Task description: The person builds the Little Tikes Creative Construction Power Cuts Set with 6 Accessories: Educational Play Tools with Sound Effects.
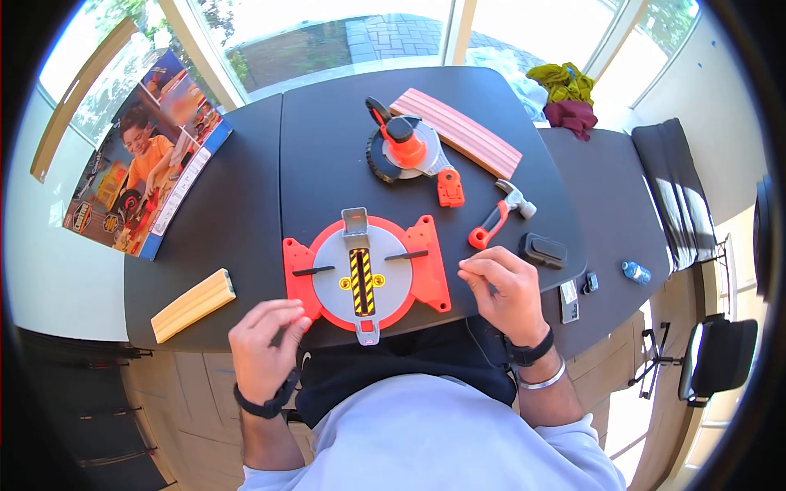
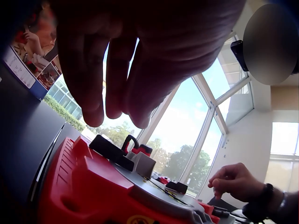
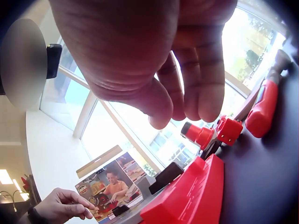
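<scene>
Red-and-grey base (image 1: 389, 295) lies right of printed box (image 1: 143, 155), contents hidden

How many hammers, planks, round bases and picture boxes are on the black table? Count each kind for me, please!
Hammers: 1, the toy hammer
Planks: 2, the pinkish plank and the yellowish plank
Round bases: 1, the red-and-grey base
Picture boxes: 1, the big box
Total: 5

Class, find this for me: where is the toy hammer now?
In the head view, the toy hammer lies right of centre on the black table, just beyond the person's right hand, with a black oblong object to its right.
</scene>
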Available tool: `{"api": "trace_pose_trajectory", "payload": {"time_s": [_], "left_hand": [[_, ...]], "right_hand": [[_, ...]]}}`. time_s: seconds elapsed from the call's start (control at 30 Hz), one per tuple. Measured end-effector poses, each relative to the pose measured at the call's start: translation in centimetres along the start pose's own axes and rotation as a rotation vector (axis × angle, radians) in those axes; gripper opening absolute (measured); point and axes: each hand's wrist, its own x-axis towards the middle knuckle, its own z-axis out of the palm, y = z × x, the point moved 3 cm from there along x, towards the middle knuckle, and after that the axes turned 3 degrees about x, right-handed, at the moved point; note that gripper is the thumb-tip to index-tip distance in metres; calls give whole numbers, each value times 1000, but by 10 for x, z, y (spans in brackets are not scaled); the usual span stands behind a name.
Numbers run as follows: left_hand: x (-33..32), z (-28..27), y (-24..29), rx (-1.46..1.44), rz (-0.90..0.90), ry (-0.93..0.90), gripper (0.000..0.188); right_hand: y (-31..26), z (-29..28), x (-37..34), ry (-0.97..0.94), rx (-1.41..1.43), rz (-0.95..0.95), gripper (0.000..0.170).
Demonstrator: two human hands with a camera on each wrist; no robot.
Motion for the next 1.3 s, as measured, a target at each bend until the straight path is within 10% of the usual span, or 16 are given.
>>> {"api": "trace_pose_trajectory", "payload": {"time_s": [0.43,1.13,1.3], "left_hand": [[-5,79,123,-163,624,-295,30],[-13,86,117,-5,506,-10,33],[-13,81,119,-2,509,7,32]], "right_hand": [[-63,47,33,86,125,12,10],[-61,50,28,173,429,38,12],[-58,58,19,148,1004,389,10]]}}
